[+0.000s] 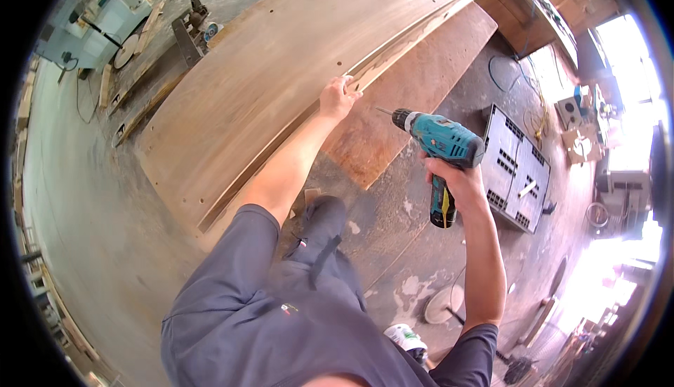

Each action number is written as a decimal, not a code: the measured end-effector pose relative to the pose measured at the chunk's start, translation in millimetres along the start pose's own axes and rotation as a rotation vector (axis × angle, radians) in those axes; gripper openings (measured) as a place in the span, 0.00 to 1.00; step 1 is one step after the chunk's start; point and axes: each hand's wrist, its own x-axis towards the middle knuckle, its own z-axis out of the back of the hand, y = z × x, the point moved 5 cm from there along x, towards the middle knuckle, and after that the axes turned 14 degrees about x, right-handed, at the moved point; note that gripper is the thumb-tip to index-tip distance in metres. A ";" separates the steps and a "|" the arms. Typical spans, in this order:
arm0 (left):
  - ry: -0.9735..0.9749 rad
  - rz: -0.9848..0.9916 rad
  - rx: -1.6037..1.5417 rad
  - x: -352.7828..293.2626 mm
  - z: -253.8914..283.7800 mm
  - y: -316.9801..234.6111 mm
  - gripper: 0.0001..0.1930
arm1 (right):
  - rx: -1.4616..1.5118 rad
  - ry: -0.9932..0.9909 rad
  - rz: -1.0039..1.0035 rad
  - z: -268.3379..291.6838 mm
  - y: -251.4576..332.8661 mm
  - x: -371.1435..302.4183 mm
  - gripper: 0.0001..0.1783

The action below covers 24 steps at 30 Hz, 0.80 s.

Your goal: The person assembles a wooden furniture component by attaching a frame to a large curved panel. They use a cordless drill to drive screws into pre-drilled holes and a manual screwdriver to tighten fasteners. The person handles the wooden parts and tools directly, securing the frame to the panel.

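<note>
**Wooden panel [281, 50] and teal drill [449, 136]**

Spanning the upper middle: wooden panel, long and pale brown; probably heavy and stiff, best taken by both long edges. Partly hidden below the panel's right long edge: reddish-brown board [407, 99], near corner in view. Beyond the board's right edge: grey slotted platform [516, 166]. Held up around the board's right edge, apart from the panel: teal drill, presumably rigid and moderately weighty, best held by the handle [438, 196]. Wrapped around that handle: right hand [456, 178], fingers curled in and closed on it. At the panel's right long edge, partway along: left hand [338, 100], fingers slightly parted; cannot tell whether pinching the rim or merely resting there. Pointing toward the panel: slim bit [383, 111], likely the most fragile part.
</note>
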 end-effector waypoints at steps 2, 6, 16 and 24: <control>0.034 -0.013 0.009 11.1 -12.2 -2.5 0.17 | -0.020 0.076 0.006 9.6 5.5 34.4 0.26; -0.050 0.021 -0.008 3.0 -17.3 -13.5 0.10 | -0.056 0.121 -0.013 14.7 15.1 92.2 0.17; -0.071 0.167 -0.107 6.3 -12.6 -20.6 0.07 | -0.305 0.391 -0.239 14.2 33.6 203.9 0.12; -0.159 0.096 -0.175 -0.8 13.7 -34.3 0.05 | -0.539 0.511 -0.275 19.6 40.7 229.5 0.09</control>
